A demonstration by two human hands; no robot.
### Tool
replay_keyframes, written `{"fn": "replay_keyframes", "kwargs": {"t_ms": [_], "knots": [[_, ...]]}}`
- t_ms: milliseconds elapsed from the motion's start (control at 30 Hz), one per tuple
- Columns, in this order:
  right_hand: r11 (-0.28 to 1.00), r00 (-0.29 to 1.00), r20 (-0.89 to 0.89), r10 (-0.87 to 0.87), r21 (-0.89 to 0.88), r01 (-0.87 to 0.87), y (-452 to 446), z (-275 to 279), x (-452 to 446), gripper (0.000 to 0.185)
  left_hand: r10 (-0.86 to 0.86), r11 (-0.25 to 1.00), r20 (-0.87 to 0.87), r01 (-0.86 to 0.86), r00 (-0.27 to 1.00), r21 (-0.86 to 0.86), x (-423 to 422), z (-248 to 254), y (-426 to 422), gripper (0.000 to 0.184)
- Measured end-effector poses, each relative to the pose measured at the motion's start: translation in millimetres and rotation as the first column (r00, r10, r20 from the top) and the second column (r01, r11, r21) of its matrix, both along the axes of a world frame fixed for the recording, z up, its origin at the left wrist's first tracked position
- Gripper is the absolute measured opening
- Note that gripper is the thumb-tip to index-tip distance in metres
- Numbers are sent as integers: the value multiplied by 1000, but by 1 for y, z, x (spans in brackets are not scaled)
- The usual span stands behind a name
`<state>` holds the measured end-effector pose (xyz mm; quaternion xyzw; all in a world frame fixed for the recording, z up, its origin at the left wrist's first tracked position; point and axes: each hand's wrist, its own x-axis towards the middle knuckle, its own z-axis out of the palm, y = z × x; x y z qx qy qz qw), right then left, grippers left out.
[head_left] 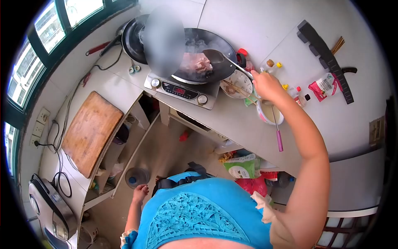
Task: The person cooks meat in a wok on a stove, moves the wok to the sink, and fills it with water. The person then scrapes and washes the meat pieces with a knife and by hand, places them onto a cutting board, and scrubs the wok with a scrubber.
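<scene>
A metal ladle [214, 55] reaches over the black wok [224, 45], its handle gripped in my right hand [266, 85]. Slices of pink meat [196, 63] lie in the wok beside the ladle's bowl, and steam rises around them. The wok stands on an induction cooker [182, 92] with a lit red display. Just below my right hand are a bowl with chopsticks [237, 84] and a white bowl [267, 114] with a purple-handled utensil [279, 141]. My left hand [141, 192] hangs low beside my body, fingers curled; whatever it holds, if anything, is hidden.
A blurry grey patch covers the wok's left side. Left of it is a black pan [134, 40]. A wooden cutting board [92, 133] lies on the left counter. Bottles [301, 99], a pink packet [325, 87] and a black rack [331, 62] are at the right.
</scene>
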<state>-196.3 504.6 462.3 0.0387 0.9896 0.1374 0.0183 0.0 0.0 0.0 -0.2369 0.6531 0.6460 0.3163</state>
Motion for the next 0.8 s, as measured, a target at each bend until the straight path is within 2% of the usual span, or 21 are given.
{"fn": "replay_keyframes", "kwargs": {"t_ms": [167,267,367,467,567,633,700,767,800], "knots": [[998,996,-58,68,-14,-68,25,-26,-7,28,-7,999,3,7,1000,-33,1,13,4,19],[1000,997,-80,-17,-27,15,13,-14,1,25,5,1000,19,-4,1000,-29,6,22,7,19],[994,982,-179,-60,-95,43,38,-28,-20,23,-21,1000,33,21,999,-7,10,13,6,19],[996,984,-161,-81,-52,73,49,-42,-52,24,-9,999,49,11,999,-34,9,17,12,18],[983,974,135,-181,-9,184,32,-48,-83,25,12,999,38,-10,999,-47,6,26,19,18],[964,958,266,-107,-209,166,37,-60,-104,21,43,999,29,-42,999,-22,6,22,20,18],[823,944,289,-161,-488,290,36,-66,-105,23,34,999,35,-33,999,-8,11,17,18,18],[465,895,258,-365,-782,415,30,-57,-99,21,-6,1000,39,6,999,1,12,12,15,18],[389,869,280,-409,-807,444,30,-55,-97,18,-10,1000,41,9,999,8,14,9,15,18]]}}
